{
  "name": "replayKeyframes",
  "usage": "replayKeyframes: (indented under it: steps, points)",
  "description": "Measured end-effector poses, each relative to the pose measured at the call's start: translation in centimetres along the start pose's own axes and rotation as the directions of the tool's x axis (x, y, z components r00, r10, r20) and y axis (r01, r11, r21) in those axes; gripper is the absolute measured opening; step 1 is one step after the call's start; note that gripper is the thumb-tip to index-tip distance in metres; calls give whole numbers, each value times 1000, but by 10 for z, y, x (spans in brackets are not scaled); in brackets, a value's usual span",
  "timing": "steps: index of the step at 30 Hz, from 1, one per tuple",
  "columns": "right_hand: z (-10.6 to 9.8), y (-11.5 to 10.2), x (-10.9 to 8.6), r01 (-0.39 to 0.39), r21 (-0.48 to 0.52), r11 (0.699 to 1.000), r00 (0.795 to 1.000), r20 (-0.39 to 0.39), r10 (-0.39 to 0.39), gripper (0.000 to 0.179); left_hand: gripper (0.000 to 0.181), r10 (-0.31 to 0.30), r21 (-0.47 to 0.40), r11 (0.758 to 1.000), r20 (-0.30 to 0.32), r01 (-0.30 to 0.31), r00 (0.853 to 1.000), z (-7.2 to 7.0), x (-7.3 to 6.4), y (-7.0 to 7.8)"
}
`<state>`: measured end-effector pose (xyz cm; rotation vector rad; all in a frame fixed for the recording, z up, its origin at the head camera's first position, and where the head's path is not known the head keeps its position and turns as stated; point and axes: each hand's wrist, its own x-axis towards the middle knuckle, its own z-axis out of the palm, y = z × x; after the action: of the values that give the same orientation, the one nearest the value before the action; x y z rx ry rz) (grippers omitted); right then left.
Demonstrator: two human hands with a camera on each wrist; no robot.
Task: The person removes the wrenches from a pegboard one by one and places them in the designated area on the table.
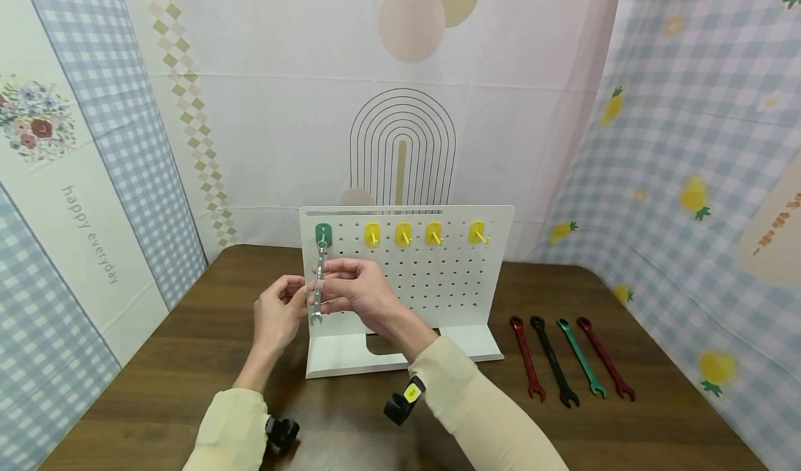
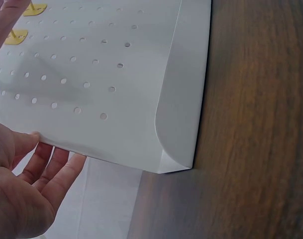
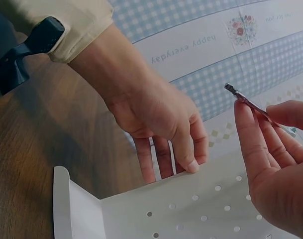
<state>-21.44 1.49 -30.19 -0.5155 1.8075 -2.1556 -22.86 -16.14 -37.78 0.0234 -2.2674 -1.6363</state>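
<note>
My right hand (image 1: 363, 291) pinches a silver combination wrench (image 1: 318, 283) between thumb and fingers, its open end pointing down. The wrench's ring end is up at the green hook (image 1: 323, 234) on the white pegboard (image 1: 450, 269), overlapping it in the head view. With thumb in front and fingers behind, my left hand (image 2: 22, 184) grips the board's left side edge. The right wrist view shows both the left hand on the edge and the wrench (image 3: 251, 104) in the right fingers.
Yellow hooks (image 1: 404, 234) run along the board's upper part, right of the green one. On the brown table (image 1: 250, 276), to the right, lie a red wrench (image 1: 528, 356), a black wrench (image 1: 554, 361), a green wrench (image 1: 582, 356) and another red wrench (image 1: 605, 357). Patterned cloth hangs behind.
</note>
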Motion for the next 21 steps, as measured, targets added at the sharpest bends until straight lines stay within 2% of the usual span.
replayKeyframes:
  steps: [9, 15, 21]
  points:
    - [2, -4, -2, -35, 48, 998, 999, 14, 35, 31, 21, -6, 14, 1000, -6, 6, 1000, 0, -1, 0]
    - [1, -7, -4, -21, 55, 998, 999, 38, 19, 38, 21, -13, 21, 1000, -1, 13, 1000, -2, -2, 0]
    - [-8, -5, -7, -5, 69, 998, 998, 55, 1, 45, 20, -1, 9, 1000, -20, 1, 1000, 1, -1, 0]
